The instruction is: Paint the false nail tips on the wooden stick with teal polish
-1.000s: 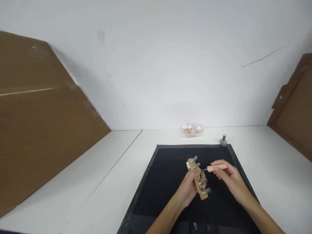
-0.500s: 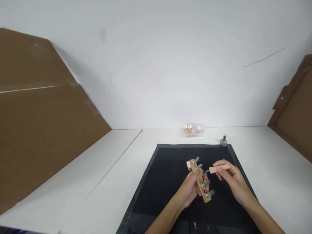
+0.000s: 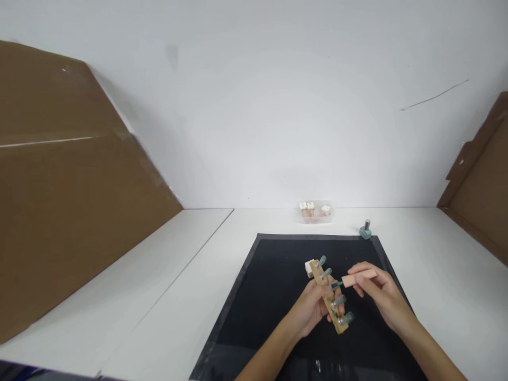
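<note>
My left hand (image 3: 313, 311) is closed around a wooden bar (image 3: 319, 272), which slants over the black mat. Several grey-green knobs (image 3: 346, 318) stick out from the bar on metal stems. Between the fingertips of my right hand (image 3: 375, 288) is a stick with a pale pinkish wooden handle (image 3: 359, 278). A thin dark green end points from it toward the middle of the bar and seems to meet a knob there; the exact contact is too small to make out. Beside the bar's far end a small white block (image 3: 309, 269) shows, partly covered by the bar.
A clear plastic tray (image 3: 316, 219) with several white-topped, pinkish pieces stands near the back wall. A grey-green piece with a metal post (image 3: 365, 230) is at the far right corner of the black mat (image 3: 273, 264). Brown cardboard panels (image 3: 79, 185) rise on both sides.
The view has shifted slightly. The bar's near end has swung a little to the right and down. Both hands keep their holds, and the stick stays pointed at the bar.
</note>
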Tool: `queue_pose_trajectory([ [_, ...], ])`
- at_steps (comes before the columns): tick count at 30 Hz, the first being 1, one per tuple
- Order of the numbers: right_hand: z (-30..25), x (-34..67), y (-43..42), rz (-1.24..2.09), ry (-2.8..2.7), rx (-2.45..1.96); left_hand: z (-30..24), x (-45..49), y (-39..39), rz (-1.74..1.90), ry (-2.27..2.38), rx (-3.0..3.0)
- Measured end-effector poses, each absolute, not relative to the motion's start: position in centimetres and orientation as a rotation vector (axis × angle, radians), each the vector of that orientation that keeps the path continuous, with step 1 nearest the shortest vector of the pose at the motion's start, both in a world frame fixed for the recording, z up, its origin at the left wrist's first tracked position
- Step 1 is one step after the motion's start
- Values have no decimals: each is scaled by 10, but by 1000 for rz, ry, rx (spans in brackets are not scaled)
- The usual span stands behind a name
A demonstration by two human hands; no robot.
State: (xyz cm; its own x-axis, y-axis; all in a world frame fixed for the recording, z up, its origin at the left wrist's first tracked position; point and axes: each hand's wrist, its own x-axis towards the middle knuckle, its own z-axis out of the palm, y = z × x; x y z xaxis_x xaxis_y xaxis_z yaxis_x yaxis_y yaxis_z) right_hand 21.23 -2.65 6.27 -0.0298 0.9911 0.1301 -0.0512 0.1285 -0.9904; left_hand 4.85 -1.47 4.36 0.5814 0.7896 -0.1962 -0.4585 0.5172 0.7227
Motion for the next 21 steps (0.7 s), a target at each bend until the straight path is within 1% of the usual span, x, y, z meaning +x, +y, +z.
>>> queue_pose_trajectory([
  [6,71,210,-26,1114,-1259,-1109,40,48,-15,793,507,684],
  [13,65,211,-25,1072,-1193,-1082,39,48,-15,769,528,691],
  [21,68,213,-28,1202,-1260,-1018,45,50,-16,729,556,715],
])
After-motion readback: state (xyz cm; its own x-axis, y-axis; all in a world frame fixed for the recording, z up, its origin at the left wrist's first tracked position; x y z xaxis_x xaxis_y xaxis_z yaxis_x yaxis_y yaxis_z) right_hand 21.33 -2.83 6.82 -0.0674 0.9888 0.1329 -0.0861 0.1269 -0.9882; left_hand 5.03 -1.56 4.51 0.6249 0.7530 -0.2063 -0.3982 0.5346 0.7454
